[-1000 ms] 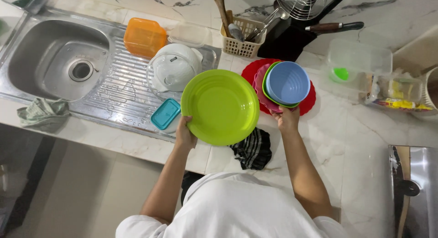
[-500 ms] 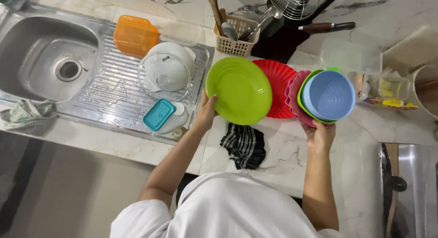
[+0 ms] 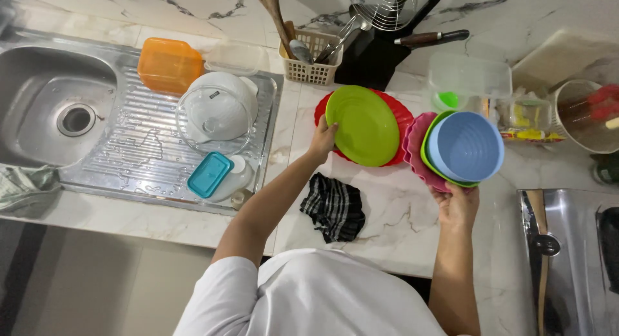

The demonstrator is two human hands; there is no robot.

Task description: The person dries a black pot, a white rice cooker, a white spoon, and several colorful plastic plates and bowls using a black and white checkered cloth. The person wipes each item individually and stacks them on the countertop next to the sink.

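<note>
Head view: left hand (image 3: 322,139) grips green plate (image 3: 362,125) over red plate (image 3: 394,110); right hand (image 3: 456,204) clasps stacked bowls (image 3: 461,149).

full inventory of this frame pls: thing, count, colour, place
green plate: 1, lime, over the red plate, held at its left edge
red plate: 1, red, on counter under the green plate
stack of bowls: blue on green on pink, tilted, in right hand
cloth: 1, black-and-white check, counter front
sink: 1, steel, far left
orange container: 1, drainboard
glass bowl: 1, clear, upturned on drainboard
teal lid: 1, drainboard front
utensil basket: 1, cream, counter back
knife block: 1, black
clear tub: 1, right back
left hand: on green plate
right hand: under stack of bowls
</note>
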